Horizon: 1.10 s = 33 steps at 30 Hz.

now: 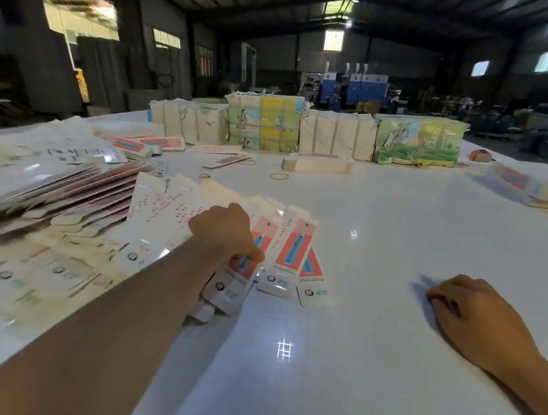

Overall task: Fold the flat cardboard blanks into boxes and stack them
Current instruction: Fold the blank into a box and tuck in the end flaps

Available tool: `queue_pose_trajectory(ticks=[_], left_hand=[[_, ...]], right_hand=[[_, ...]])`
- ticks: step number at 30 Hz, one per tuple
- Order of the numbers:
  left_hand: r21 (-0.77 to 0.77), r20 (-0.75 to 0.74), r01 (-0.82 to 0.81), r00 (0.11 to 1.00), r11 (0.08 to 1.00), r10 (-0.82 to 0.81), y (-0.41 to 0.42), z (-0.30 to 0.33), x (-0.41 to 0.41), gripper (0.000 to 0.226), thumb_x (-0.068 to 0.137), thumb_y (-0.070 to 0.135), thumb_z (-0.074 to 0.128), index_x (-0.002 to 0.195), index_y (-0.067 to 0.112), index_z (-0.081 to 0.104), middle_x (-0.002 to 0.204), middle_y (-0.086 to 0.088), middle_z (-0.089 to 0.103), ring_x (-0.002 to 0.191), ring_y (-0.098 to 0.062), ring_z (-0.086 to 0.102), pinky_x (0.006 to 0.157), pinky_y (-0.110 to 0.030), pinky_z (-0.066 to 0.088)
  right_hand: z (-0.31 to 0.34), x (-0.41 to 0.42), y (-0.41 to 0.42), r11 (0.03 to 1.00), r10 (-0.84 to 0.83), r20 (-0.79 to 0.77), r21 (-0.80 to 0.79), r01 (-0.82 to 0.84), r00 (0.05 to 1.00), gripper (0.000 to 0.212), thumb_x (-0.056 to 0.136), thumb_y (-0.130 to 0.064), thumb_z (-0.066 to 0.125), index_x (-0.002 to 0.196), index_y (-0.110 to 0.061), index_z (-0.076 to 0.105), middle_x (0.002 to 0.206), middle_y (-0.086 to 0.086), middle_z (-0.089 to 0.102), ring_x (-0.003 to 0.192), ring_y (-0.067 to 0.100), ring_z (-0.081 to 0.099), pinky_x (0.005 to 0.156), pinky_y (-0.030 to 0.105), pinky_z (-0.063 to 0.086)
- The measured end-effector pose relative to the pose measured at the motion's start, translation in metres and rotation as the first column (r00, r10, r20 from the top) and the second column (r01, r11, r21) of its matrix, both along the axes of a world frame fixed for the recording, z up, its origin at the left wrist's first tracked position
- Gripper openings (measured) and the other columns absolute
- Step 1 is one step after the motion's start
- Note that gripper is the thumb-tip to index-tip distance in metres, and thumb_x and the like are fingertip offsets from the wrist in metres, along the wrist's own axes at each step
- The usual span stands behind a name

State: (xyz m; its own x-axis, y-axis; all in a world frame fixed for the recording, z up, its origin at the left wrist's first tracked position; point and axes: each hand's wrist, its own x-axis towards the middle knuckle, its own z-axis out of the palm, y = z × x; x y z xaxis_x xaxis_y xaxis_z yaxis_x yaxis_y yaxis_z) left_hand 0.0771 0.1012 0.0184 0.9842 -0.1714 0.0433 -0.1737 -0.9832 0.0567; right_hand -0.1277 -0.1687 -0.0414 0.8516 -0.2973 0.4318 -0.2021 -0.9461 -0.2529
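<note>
Desk (402, 223) surface, glossy white and reflecting the ceiling lamps, fills the lower two thirds of the frame. Wrapped bundles (310, 129), block-shaped and bound with straps, line its far edge at upper centre. Flat cardboard blanks (68, 216), thin printed card in white, coral and blue with tabbed ends, lie fanned in a large loose heap at centre left. A smaller stack of flattened cartons (317, 163) sits just in front of the bundles, and another stack (523, 186) sits at the right edge.

Progress, as judged: early. No erected box is visible near the hands, and most blanks remain flat.

Left hand (224, 232), at frame centre, rests on the right end of the fan; its grip is closed on one blank (240, 272), thumb on the coral panel. Right hand (474, 307), at lower right, lies on the bare desk with fingers loosely curled, holding nothing. Rubber bands (279, 176) lie scattered mid-desk.
</note>
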Motion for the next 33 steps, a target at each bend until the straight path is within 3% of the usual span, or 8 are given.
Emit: queue_pose_trajectory(ticks=[6,10,15,19,23,27,30,33], left_hand=[[-0.280,0.026,-0.051,0.998,0.959,0.061,0.005,0.005,0.010,0.011,0.084,0.021,0.059,0.081,0.013,0.052,0.077,-0.004,0.057,0.070,-0.020,0.057,0.060,-0.029,0.042],[-0.478,0.076,-0.044,0.993,0.877,0.091,0.007,0.036,0.015,0.009,0.089,0.005,0.045,0.087,0.001,0.053,0.088,-0.013,0.057,0.079,-0.030,0.056,0.068,-0.033,0.044],[-0.715,0.070,0.212,0.970,0.666,-0.233,-0.025,0.042,-0.029,0.027,0.094,0.010,0.041,0.089,0.020,0.066,0.090,-0.002,0.067,0.077,-0.021,0.064,0.065,-0.030,0.053],[-0.564,0.154,0.459,0.875,0.686,-0.459,-0.056,-0.004,-0.073,0.030,0.096,0.013,0.037,0.100,0.023,0.065,0.092,0.005,0.063,0.066,-0.005,0.053,0.053,-0.021,0.037],[-0.309,0.162,0.619,0.782,0.722,-0.602,-0.069,-0.041,-0.089,0.024,0.096,0.018,0.041,0.111,0.018,0.060,0.106,-0.002,0.064,0.090,-0.017,0.058,0.075,-0.032,0.048],[-0.215,0.226,0.671,0.741,0.709,-0.633,-0.063,-0.050,-0.092,0.023,0.097,0.023,0.041,0.114,0.019,0.056,0.105,-0.002,0.064,0.090,-0.017,0.060,0.072,-0.032,0.053],[-0.220,0.275,0.689,0.723,0.690,-0.634,-0.061,-0.047,-0.092,0.025,0.096,0.026,0.042,0.115,0.018,0.056,0.109,-0.001,0.064,0.091,-0.016,0.062,0.070,-0.028,0.053],[-0.273,0.343,0.699,0.713,0.661,-0.612,-0.062,-0.042,-0.094,0.025,0.096,0.024,0.043,0.114,0.015,0.057,0.109,-0.003,0.064,0.092,-0.019,0.062,0.072,-0.033,0.054]], right_hand=[[0.000,0.001,0.000,1.000,-0.005,0.002,-0.005,0.005,1.000,0.015,0.087,-0.007,0.060,0.080,-0.011,0.073,0.091,0.010,0.065,0.086,0.035,0.055,0.070,0.041,0.047],[-0.001,0.003,-0.001,1.000,-0.007,0.011,-0.008,0.007,1.000,0.015,0.088,-0.008,0.059,0.078,-0.009,0.071,0.088,0.010,0.064,0.085,0.035,0.055,0.069,0.042,0.047],[0.001,0.003,-0.001,1.000,-0.010,0.008,-0.021,0.010,1.000,0.017,0.089,-0.011,0.058,0.078,-0.007,0.069,0.088,0.012,0.063,0.084,0.033,0.055,0.069,0.038,0.045],[0.002,0.004,0.001,0.999,-0.020,-0.012,-0.048,0.019,1.000,0.018,0.090,-0.014,0.055,0.081,-0.006,0.069,0.095,0.011,0.064,0.091,0.034,0.055,0.072,0.036,0.044],[-0.002,0.005,-0.003,0.998,-0.041,-0.014,-0.037,0.041,0.999,0.020,0.093,-0.020,0.053,0.090,-0.007,0.068,0.098,0.007,0.063,0.091,0.029,0.053,0.065,0.030,0.034],[-0.006,0.006,-0.008,0.999,-0.040,-0.063,-0.006,0.040,0.997,0.020,0.091,-0.016,0.054,0.102,-0.009,0.069,0.103,0.006,0.063,0.096,0.027,0.053,0.070,0.032,0.039],[0.000,0.005,-0.007,0.970,-0.070,0.140,0.240,0.034,0.988,0.027,0.095,-0.010,0.046,0.110,-0.012,0.067,0.097,0.001,0.067,0.090,0.021,0.060,0.071,0.028,0.043],[0.010,0.003,0.002,0.728,-0.084,0.287,0.671,-0.138,0.954,0.024,0.099,-0.019,0.042,0.107,-0.020,0.065,0.061,-0.005,0.063,0.049,0.014,0.057,0.046,0.025,0.044]])
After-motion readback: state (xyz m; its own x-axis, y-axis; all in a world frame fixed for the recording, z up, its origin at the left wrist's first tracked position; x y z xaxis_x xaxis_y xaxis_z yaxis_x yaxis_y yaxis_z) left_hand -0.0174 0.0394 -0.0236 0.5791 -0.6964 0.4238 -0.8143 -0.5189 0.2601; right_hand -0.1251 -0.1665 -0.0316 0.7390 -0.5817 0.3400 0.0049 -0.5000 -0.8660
